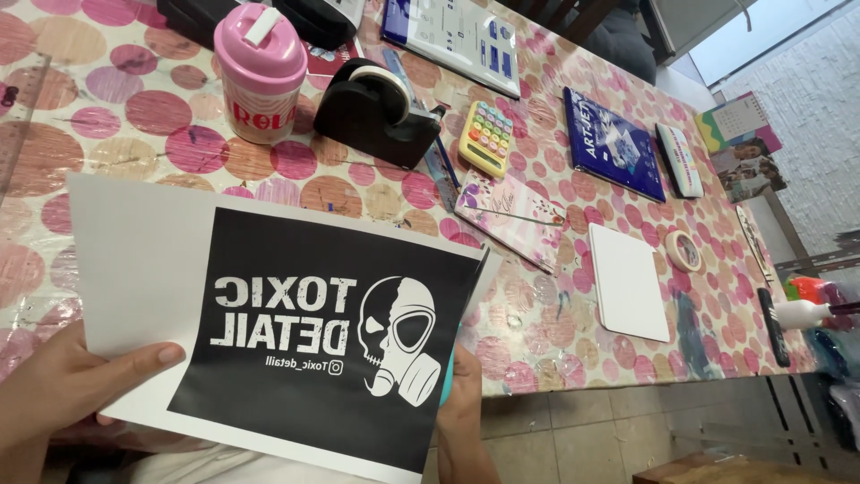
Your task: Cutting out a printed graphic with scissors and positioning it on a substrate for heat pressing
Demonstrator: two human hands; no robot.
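Head view: printed sheet (296, 336) held over the near edge of the table (107, 116), left hand (67, 385) pinching its lower left corner, right hand (461, 403) closed on its lower right edge. Could crease or slip, given such slight grips. Could also brush the cup (261, 72) or tape dispenser (376, 109) standing just beyond.

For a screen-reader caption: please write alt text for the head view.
Two hands, left hand and right hand, hold a white sheet printed with a black rectangle and white skull graphic over a pink polka-dot tablecloth, near a black tape dispenser and pink lidded cup.
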